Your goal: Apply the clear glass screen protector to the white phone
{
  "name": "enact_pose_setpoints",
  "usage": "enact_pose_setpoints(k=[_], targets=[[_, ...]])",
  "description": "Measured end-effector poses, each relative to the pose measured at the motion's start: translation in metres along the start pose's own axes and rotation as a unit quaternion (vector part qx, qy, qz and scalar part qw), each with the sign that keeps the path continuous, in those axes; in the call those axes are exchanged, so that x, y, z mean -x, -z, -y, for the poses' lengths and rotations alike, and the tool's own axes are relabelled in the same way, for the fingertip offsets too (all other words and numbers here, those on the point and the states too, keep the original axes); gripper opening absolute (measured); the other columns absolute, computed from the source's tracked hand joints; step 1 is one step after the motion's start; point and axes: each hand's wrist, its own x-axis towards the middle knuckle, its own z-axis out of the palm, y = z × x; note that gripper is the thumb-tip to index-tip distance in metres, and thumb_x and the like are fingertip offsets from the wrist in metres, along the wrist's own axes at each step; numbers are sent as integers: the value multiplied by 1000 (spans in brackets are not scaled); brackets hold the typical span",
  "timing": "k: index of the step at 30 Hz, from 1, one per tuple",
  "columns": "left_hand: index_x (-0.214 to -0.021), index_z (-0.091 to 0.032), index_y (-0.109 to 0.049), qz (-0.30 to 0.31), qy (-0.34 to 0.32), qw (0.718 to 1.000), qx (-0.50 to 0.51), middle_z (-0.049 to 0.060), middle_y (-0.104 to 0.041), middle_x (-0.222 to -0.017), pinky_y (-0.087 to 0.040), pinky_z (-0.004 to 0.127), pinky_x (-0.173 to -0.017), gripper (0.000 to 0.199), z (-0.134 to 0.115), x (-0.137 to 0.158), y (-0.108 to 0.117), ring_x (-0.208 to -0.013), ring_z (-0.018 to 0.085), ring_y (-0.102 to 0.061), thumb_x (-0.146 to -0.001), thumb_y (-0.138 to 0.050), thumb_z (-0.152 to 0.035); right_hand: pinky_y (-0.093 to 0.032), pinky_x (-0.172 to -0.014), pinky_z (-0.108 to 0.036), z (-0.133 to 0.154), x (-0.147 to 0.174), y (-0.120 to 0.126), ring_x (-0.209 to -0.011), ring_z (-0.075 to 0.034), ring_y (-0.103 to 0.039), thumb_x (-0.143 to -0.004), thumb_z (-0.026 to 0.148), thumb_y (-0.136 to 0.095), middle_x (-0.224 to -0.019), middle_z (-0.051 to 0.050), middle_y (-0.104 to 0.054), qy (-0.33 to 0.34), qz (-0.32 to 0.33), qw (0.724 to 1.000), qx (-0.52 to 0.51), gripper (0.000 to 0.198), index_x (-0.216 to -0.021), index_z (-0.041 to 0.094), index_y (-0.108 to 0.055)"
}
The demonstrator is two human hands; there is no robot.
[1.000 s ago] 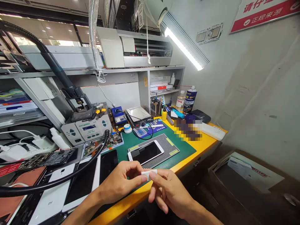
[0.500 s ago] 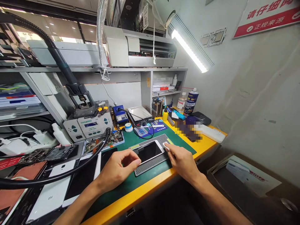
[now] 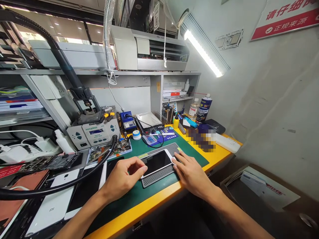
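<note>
A white-framed smartphone with a dark screen lies face up on a grey perforated pad, slightly askew. At the phone's left end my left hand has thumb and forefinger curled in around the edge, closed on it. My right hand is at the opposite end, its fingers bent over the pad. Under those fingertips, against the phone's right edge, is a small white piece that looks like a wipe; its exact kind is unclear.
A green mat covers the yellow-edged bench. Left of my hands lie a white phone back and a black hose. Behind stand a rework station, a yellow bottle and a spray can.
My right hand has moved slightly left and down with the white piece, from the phone's upper right corner to its right edge. The left hand has shifted slightly left.
</note>
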Motion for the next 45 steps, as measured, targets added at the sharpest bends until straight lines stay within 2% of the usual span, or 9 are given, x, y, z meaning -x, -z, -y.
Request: enact_pose_setpoints(k=[8, 12, 17, 24, 33, 45], targets=[[-80, -20, -67, -58, 18, 998, -12, 0, -59, -70, -38, 29, -61, 39, 9, -5, 3, -65, 16, -49, -90, -60, -57, -50, -102, -51, 2, -25, -1, -143, -38, -44, -106, 28, -39, -150, -10, -57, -47, 37, 998, -16, 39, -132, 19, -67], [-80, -21, -67, -69, 18, 997, -10, -1, -55, -66, -37, 27, -58, 36, 9, -7, 5, -61, 15, -47, -89, -61, -55, -49, -104, -51, -2, -42, -4, -143, -37, -44, -106, 29, -38, -150, -9, -56, -55, 53, 997, -15, 40, -132, 23, -68], [-79, -20, -67, -79, 15, 997, -6, -1, -57, -67, -39, 27, -57, 36, 8, -8, 7, -61, 15, -49, -88, -62, -54, -48, -103, -52, -8, -60, -5, -140, -37, -47, -106, 32, -38, -149, -9, -57, -58, 70, 996, -16, 40, -131, 26, -69], [-77, -20, -66, -99, 11, 995, -3, -1, -57, -65, -38, 27, -57, 35, 1, -6, 10, -59, 15, -49, -87, -62, -53, -42, -107, -62, -4, -63, -11, -145, -43, -39, -106, 34, -38, -154, -11, -51, -62, 75, 995, -15, 41, -136, 27, -67], [-76, -19, -66, -124, -5, 992, 15, -1, -60, -65, -42, 27, -56, 33, -1, -8, 12, -59, 14, -52, -88, -62, -50, -33, -113, -69, 19, -68, -18, -149, -43, -32, -106, 33, -38, -161, -11, -42, -32, 75, 997, -13, 41, -137, 30, -65], [-79, -19, -67, -136, -18, 990, 24, -1, -64, -69, -44, 25, -59, 29, 3, -8, 13, -61, 13, -55, -89, -63, -45, -33, -113, -69, 64, -80, -18, -150, -45, -30, -106, 31, -38, -159, -15, -44, 16, 85, 995, -42, 40, -137, 26, -64]])
